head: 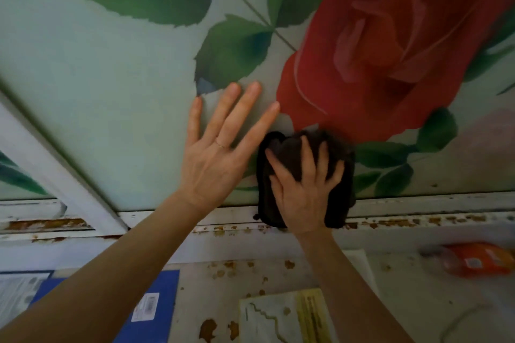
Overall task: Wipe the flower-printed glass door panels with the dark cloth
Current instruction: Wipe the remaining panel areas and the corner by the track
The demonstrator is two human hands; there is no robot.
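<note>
A glass door panel (117,69) printed with a large red rose and green leaves fills the upper view. My left hand (217,147) lies flat on the glass with fingers spread, just left of the rose. My right hand (303,189) presses the bunched dark cloth (267,184) against the panel's lower edge below the rose, fingers curled over it. The cloth overlaps the white bottom frame (418,209).
The white frame and sill (237,248) have rust spots and peeling paint. A white frame bar (55,172) runs diagonally at left. Below lie a blue folder (156,312), a yellowish paper (284,317) and an orange packet (473,259).
</note>
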